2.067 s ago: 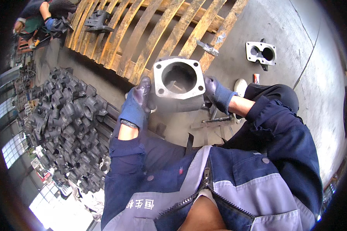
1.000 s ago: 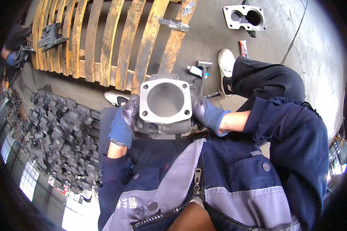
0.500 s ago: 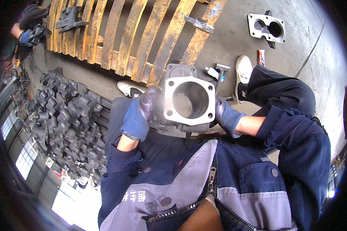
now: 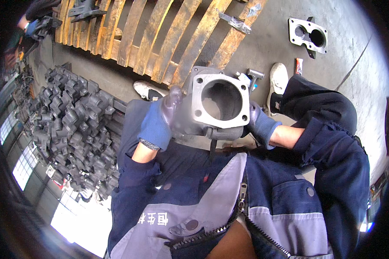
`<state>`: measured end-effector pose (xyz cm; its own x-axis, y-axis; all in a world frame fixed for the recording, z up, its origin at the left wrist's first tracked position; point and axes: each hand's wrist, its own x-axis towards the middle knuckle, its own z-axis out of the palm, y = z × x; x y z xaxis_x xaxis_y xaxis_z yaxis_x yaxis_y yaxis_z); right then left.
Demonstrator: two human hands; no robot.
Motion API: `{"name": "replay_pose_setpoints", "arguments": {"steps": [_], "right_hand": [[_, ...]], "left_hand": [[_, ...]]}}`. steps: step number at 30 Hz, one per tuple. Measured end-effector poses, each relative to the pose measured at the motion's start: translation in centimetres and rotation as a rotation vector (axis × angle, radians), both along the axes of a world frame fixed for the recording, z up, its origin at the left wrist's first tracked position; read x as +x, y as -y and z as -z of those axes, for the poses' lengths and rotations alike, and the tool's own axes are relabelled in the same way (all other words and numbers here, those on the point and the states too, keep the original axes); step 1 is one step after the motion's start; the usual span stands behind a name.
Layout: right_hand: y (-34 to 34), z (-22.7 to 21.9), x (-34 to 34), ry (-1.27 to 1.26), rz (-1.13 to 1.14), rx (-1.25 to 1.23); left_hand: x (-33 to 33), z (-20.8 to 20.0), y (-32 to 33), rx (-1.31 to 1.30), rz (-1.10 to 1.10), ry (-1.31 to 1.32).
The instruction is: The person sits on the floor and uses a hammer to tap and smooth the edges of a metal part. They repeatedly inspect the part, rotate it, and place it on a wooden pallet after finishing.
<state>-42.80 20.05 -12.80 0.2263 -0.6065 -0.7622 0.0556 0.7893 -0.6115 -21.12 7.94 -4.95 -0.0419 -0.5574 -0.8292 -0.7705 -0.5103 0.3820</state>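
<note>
Between my gloved hands is a dark metal casting (image 4: 197, 113) with a bright machined square flange, a wide round bore and a bolt hole at each corner. The flange faces up toward me, slightly tilted. My left hand (image 4: 162, 118), in a blue glove with a dark coated palm, grips the casting's left side. On its right side my right hand (image 4: 261, 125), gloved alike, is closed against the body; its fingertips are partly hidden behind the part. A hammer (image 4: 256, 75) with a metal head shows just beyond the casting, near my right hand.
A slatted wooden pallet (image 4: 147, 41) lies ahead, with a dark casting (image 4: 85, 11) and a plastic-wrapped piece (image 4: 235, 22) on it. Another flanged casting (image 4: 307, 36) sits on the floor at far right. Many dark castings (image 4: 73, 129) are piled at left. A co-worker's gloved hand (image 4: 32, 28) shows far left.
The casting in my hands has turned slightly clockwise and shifted a little to the right. Both hands keep their hold and move with it. The whole view has shifted slightly.
</note>
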Motion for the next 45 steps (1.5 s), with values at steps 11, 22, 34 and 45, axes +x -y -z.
{"name": "replay_pose_setpoints", "arguments": {"steps": [11, 22, 34, 45], "right_hand": [[3.9, -0.3, -1.5, -0.07, 0.013, -0.398], [9.3, -2.1, -2.2, -0.045, 0.234, -0.602], [12.4, -1.2, -7.8, -0.297, 0.132, -0.876], [14.7, -9.9, -2.2, -0.557, -0.114, -1.226]], "left_hand": [[0.5, -0.7, 0.6, -0.398, 0.111, -0.105], [2.7, 0.6, 0.4, -0.757, 0.225, -0.101], [2.2, -7.2, 3.8, -0.774, -0.145, -0.907], [3.8, -6.9, 3.6, -0.524, -0.464, -0.864]]}}
